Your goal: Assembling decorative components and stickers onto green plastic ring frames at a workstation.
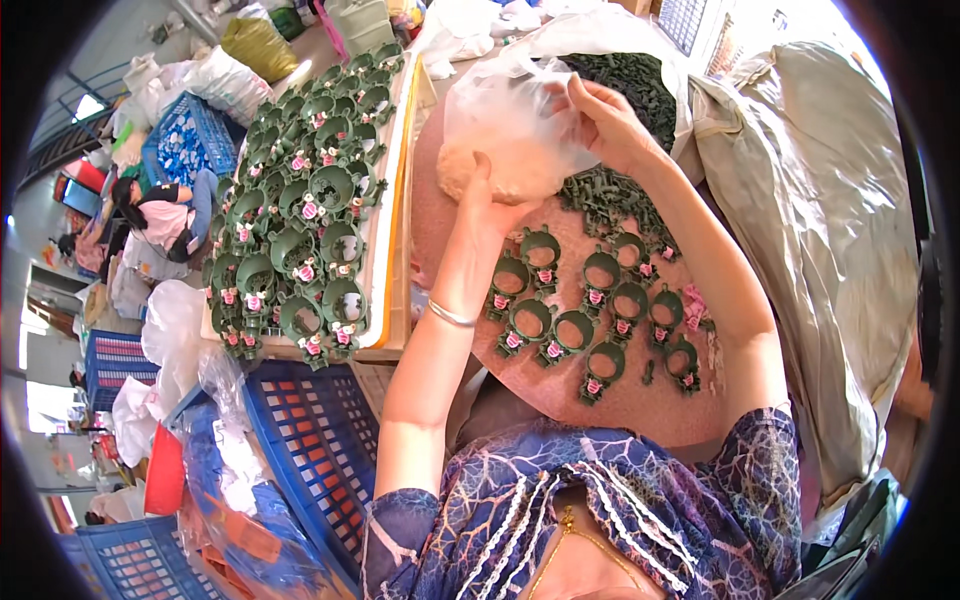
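Observation:
A clear plastic bag [505, 115] holding small pale pink pieces rests on a round brown board [640, 400]. My left hand [487, 205] grips the bag's lower side. My right hand [600, 120] holds its upper right edge. Several dark green ring-shaped plastic parts with pink flower centres [590, 320] lie on the board just below my hands. A heap of loose dark green pieces [615, 200] lies under my right forearm.
A white tray [385, 220] to the left is packed with several finished green ring parts [300, 210]. Blue plastic crates [320, 440] stand at lower left. A large grey sack [810, 200] sits at right. Another person [160, 215] crouches at far left.

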{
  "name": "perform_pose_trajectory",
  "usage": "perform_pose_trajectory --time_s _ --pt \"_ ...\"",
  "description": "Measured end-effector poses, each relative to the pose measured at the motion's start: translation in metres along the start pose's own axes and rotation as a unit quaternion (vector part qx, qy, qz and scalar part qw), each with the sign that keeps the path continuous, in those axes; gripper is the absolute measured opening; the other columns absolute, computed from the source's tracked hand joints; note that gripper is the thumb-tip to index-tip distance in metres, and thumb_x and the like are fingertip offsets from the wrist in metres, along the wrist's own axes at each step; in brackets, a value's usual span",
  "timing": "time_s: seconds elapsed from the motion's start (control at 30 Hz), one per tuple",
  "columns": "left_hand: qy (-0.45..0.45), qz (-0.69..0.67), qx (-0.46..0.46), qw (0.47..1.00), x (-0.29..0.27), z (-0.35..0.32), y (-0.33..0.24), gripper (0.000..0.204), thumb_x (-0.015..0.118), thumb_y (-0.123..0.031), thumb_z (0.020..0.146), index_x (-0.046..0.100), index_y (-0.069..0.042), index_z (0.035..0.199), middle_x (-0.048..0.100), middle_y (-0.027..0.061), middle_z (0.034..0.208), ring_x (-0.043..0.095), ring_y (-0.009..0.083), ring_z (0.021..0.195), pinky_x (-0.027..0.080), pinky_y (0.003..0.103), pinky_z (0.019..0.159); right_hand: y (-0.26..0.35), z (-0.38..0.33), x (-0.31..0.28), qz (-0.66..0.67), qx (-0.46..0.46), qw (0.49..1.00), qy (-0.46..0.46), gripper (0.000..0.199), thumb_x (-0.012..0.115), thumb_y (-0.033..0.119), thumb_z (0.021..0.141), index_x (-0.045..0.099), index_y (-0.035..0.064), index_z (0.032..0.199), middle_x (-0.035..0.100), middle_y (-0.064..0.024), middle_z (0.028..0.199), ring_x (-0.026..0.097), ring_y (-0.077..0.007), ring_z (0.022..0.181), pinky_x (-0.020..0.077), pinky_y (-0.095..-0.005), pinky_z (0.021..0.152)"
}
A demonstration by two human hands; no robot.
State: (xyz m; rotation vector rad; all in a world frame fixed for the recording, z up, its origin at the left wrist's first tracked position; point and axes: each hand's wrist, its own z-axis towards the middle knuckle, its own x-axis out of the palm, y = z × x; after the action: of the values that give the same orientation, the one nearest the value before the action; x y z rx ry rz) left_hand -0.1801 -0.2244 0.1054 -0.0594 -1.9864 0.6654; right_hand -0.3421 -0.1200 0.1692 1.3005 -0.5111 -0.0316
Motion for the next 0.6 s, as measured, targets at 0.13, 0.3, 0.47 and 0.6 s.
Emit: perform_pose_trajectory --time_s 0.13,0.3,0.47,0.6 --pt "0.128 -0.087 -0.056 0.986 -0.015 0.014 -0.004 0.08 0.03 -0.07 0.095 0.031 -0.01 0.148 0.04 0.0205 0.147 0.035 0.0421 0.138 0.029 0.065 0.109 -0.012 -0.01 -0.004 -0.24 0.092 0.966 0.015 0.051 0.043 0.044 0.103 0.066 -0.0005 0.113 0.069 -0.0045 0.099 0.061 -0.0095 0.076 0.0472 -0.0206 0.064" --pt "0.049 0.081 -0.019 0.995 0.008 -0.004 0.007 0.098 0.042 -0.082 0.081 0.037 -0.007 0.144 0.047 0.0196 0.14 0.045 0.0387 0.128 0.038 0.06 0.103 -0.041 -0.031 0.012 -0.482 -0.075 0.867 0.102 0.018 0.061 0.015 0.092 0.067 0.0028 0.104 0.067 -0.0045 0.081 0.058 -0.0129 0.073 0.0486 -0.0327 0.066" --pt "0.072 0.182 0.06 0.979 -0.05 0.037 0.009 0.079 0.049 -0.061 0.089 0.046 0.004 0.133 0.055 0.0191 0.129 0.057 0.0347 0.114 0.049 0.049 0.096 -0.073 -0.073 0.04 -0.469 -0.208 0.84 0.178 0.017 0.058 0.004 0.086 0.059 -0.0005 0.102 0.064 -0.0176 0.091 0.06 -0.0286 0.084 0.0477 -0.0406 0.08" --pt "0.153 0.25 0.101 0.951 -0.064 0.015 0.011 0.058 0.046 -0.042 0.095 0.05 0.007 0.127 0.059 0.0195 0.123 0.061 0.035 0.109 0.051 0.048 0.094 -0.051 -0.061 0.031 -0.462 0.051 0.88 0.098 0.021 0.06 0.006 0.084 0.064 -0.0014 0.103 0.068 -0.0161 0.086 0.062 -0.017 0.081 0.0503 -0.0349 0.074"
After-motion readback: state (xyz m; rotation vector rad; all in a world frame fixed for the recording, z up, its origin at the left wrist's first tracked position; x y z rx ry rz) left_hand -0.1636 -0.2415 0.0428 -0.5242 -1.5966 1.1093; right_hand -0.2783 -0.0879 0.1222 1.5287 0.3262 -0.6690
